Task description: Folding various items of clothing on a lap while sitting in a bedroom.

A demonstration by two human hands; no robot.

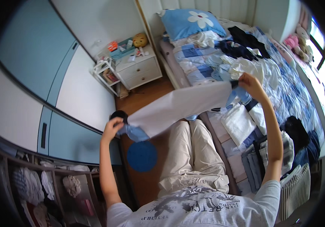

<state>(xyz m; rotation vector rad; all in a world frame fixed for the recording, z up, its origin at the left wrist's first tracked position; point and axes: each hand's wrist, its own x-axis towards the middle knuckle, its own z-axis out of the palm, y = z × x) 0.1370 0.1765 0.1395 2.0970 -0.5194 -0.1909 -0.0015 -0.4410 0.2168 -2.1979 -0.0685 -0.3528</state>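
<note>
A white garment point(176, 105) with light blue parts and dark ends is stretched between my two hands, above my lap. My left hand point(112, 129) pinches its dark end at the left, beside a light blue section. At the other side, over the bed, my right hand point(251, 85) grips the opposite dark end, held higher in the picture. Beneath my right arm lies a folded white ribbed garment point(238, 124) on the bed. A loose heap of cream and white clothing point(249, 68) is just beyond my right hand.
The bed point(176, 68) on the right carries a blue pillow point(179, 24), dark clothes point(250, 42) and folded grey garments point(251, 167). A round blue stool point(142, 156) stands on the floor. Leftward are a sliding-door wardrobe point(74, 85), open shelves point(56, 181) and a white nightstand point(139, 72).
</note>
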